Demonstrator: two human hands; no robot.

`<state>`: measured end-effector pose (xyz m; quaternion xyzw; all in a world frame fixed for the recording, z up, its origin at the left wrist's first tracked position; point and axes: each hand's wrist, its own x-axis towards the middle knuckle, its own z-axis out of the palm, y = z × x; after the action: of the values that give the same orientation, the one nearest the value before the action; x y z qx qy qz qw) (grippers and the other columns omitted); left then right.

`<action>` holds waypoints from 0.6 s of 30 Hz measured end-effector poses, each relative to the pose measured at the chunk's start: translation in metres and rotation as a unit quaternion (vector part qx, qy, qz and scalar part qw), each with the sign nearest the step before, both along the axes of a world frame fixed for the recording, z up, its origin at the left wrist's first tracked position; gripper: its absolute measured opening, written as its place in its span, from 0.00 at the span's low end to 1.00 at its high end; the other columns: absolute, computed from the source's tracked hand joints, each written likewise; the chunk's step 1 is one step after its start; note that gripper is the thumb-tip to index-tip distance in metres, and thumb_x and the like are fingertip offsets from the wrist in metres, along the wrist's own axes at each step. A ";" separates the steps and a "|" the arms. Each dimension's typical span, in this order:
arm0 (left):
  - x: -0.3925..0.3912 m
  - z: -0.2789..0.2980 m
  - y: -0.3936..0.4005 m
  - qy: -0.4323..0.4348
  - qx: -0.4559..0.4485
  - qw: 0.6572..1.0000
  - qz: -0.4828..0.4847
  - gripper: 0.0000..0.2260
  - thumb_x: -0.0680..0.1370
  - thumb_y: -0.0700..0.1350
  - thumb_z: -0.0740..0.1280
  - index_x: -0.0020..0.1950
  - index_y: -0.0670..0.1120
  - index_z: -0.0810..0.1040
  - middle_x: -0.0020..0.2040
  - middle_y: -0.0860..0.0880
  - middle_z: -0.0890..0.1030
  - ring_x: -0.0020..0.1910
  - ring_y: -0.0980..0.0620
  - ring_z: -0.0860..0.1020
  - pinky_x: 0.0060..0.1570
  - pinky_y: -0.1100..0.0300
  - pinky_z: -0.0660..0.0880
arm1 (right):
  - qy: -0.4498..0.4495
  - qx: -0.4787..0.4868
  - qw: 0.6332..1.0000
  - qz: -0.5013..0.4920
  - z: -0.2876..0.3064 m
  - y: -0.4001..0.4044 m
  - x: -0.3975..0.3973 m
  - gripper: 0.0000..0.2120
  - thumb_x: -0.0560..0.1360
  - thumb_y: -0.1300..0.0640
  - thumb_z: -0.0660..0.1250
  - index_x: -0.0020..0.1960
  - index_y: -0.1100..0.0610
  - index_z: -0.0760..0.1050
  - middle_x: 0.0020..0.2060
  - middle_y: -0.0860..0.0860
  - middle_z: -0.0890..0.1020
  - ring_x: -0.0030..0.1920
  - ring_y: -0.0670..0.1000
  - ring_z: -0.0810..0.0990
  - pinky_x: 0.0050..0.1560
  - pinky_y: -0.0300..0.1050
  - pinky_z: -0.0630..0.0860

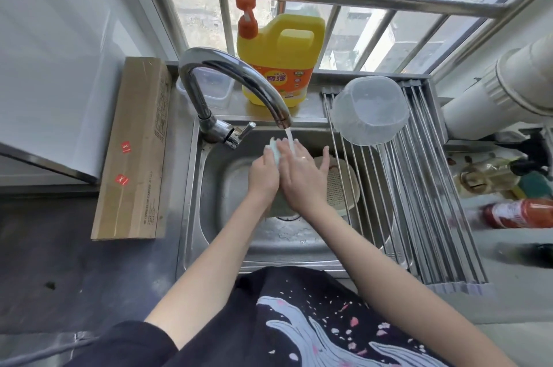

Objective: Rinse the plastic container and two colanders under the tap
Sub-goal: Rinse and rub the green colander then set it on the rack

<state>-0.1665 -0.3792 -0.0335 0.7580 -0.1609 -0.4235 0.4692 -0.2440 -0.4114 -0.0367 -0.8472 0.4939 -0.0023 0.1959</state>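
Water runs from the chrome tap into the steel sink. Under the stream my left hand grips a pale green colander, which stands on edge between my hands; most of it is hidden. My right hand presses flat against its other side with fingers straight and spread. A beige colander leans in the sink's right part, half under the rack. A clear plastic container lies upside down on the roll-up drying rack.
A yellow dish-soap jug with an orange pump stands behind the tap, beside a second clear box. A long cardboard box lies left of the sink. Bottles and a white pipe crowd the right counter.
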 end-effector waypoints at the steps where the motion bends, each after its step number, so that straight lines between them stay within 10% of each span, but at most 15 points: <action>1: -0.004 0.001 0.003 -0.028 0.010 0.999 -0.015 0.23 0.84 0.49 0.49 0.58 0.36 0.79 0.59 0.36 0.79 0.61 0.41 0.76 0.62 0.52 0.71 | -0.001 0.041 0.999 -0.026 -0.001 -0.014 0.004 0.25 0.80 0.50 0.41 0.74 0.48 0.61 0.70 0.47 0.70 0.73 0.47 0.62 0.73 0.62 0.40; 5: -0.007 0.008 0.011 -0.096 0.013 0.995 -0.032 0.24 0.84 0.47 0.49 0.54 0.33 0.79 0.56 0.34 0.79 0.58 0.39 0.76 0.55 0.52 0.70 | 0.060 0.098 0.993 -0.025 0.010 -0.029 0.019 0.17 0.80 0.56 0.50 0.64 0.55 0.70 0.61 0.53 0.76 0.66 0.55 0.72 0.70 0.69 0.48; 15: -0.015 0.016 -0.028 0.218 0.000 0.973 0.071 0.17 0.83 0.48 0.54 0.41 0.43 0.76 0.38 0.47 0.79 0.36 0.52 0.78 0.36 0.64 0.77 | -0.108 -0.218 0.966 0.090 -0.025 0.026 -0.029 0.25 0.74 0.56 0.55 0.69 0.63 0.65 0.68 0.57 0.71 0.70 0.57 0.64 0.71 0.57 0.54; 18: -0.017 0.015 -0.023 0.253 0.013 0.964 0.077 0.19 0.83 0.51 0.52 0.45 0.42 0.76 0.42 0.45 0.81 0.44 0.47 0.81 0.47 0.57 0.77 | -0.154 -0.231 0.951 0.138 -0.022 0.012 -0.042 0.19 0.78 0.55 0.54 0.65 0.61 0.72 0.63 0.56 0.77 0.67 0.55 0.69 0.70 0.54 0.59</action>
<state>-0.1831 -0.4020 -0.0183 0.6427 0.0276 -0.5659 0.5156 -0.2860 -0.3995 -0.0592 -0.9185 0.3219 -0.2198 0.0669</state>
